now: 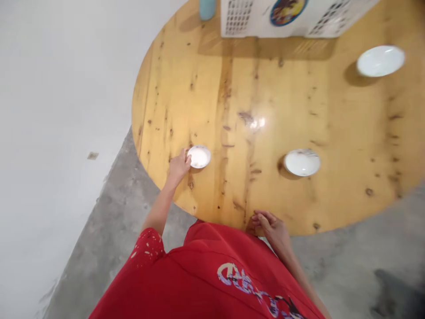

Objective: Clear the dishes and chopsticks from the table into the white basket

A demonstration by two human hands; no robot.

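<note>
The left hand (179,166) pinches the near rim of a small white bowl (199,157), left of centre on the round wooden table (232,88). The right hand (270,226) rests loosely curled and empty at the table's lower edge. The bowl looks light, glazed, slippery and breakable; the rim suits a grip.

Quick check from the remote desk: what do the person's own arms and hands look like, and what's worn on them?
Both arms are bare from above the elbow down. The left hand and right hand wear no gloves; no rings, watch or bracelets show. The left arm comes out of a short red sleeve flecked with pale spots, part of a red shirt with a printed design.
</note>
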